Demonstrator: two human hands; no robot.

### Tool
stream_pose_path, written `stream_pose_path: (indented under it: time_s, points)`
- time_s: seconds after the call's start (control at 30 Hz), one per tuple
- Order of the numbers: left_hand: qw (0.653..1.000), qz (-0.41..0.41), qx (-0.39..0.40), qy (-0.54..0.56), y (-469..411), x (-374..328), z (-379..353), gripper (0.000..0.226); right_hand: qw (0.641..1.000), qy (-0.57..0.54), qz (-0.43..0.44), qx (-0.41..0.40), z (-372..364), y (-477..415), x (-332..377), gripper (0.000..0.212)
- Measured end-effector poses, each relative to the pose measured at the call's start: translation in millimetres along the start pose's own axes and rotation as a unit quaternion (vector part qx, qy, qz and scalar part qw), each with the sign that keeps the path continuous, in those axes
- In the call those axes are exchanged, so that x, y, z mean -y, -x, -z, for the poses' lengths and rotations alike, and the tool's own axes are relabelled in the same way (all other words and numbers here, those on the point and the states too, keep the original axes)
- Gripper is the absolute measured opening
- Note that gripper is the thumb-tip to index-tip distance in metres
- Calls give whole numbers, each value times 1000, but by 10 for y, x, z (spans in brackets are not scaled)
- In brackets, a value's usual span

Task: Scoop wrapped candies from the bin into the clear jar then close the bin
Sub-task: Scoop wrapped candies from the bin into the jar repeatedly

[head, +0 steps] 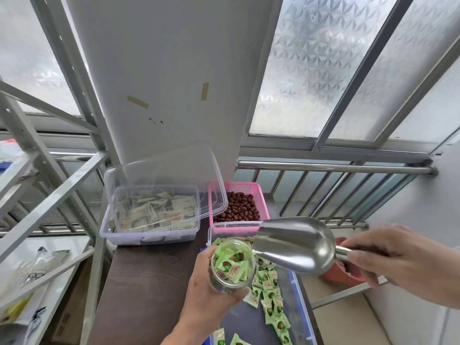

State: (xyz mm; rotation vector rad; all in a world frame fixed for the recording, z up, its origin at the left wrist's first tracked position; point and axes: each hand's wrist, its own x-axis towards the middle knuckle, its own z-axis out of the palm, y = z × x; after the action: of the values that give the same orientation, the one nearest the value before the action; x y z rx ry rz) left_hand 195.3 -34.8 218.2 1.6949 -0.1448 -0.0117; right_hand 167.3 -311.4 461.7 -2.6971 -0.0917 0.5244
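Head view. Left hand (211,290) wraps the clear jar (232,266), well filled with green wrapped candies (230,263), over the bin (297,302). Right hand (388,257) grips the steel scoop (293,245) by its handle, mouth at the jar rim. Candies likely light and slippery; the jar is best held round its body. Bin lid not seen.

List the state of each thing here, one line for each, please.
Jar: tilted, nearly full of green candies, held in left hand.
Scoop: mouth at the jar rim, held in right hand.
Candy bin: open.
Packet box: lid propped open.
Pink basket: uncovered, holding red dates.
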Motion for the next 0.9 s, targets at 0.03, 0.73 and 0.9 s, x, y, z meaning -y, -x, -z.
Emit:
stream_pose_path:
  time_s: [0.03, 0.73, 0.9]
  points:
    - [1000, 4, -13, -5, 4, 23, 40, 90, 999, -33, -18, -9, -78, -6, -114, 43]
    - [983, 44, -149, -95, 338, 102, 546, 112, 903, -325, -281, -27, -3061, -1730, -193, 34]
    - [975, 52, -163, -143, 489, 38, 595, 113, 914, -332, -226, -61, -3395, -1706, -341, 34]
